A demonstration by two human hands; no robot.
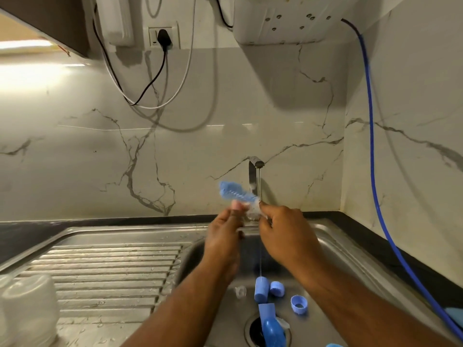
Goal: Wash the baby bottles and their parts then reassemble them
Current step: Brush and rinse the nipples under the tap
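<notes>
Both my hands are raised over the steel sink basin (pixel 215 251), just under the tap (pixel 254 171), which runs a thin stream. My left hand (pixel 223 236) pinches a small clear bottle part (pixel 251 212) held between the two hands. My right hand (pixel 285 234) grips the handle end of a blue bottle brush (pixel 234 191), whose bristle head sticks up and to the left past the clear part. In the basin lie two blue caps (pixel 261 293) (pixel 277 288), a blue collar ring (pixel 299 304), a clear nipple (pixel 240 291) and a blue piece over the drain (pixel 271 326).
Clear bottles (pixel 25 311) stand on the ribbed drainboard (pixel 112 271) at lower left. A blue hose (pixel 373 171) runs down the right wall to the counter. Cables hang from a wall socket (pixel 164 36). A white appliance (pixel 288 18) is mounted above the tap.
</notes>
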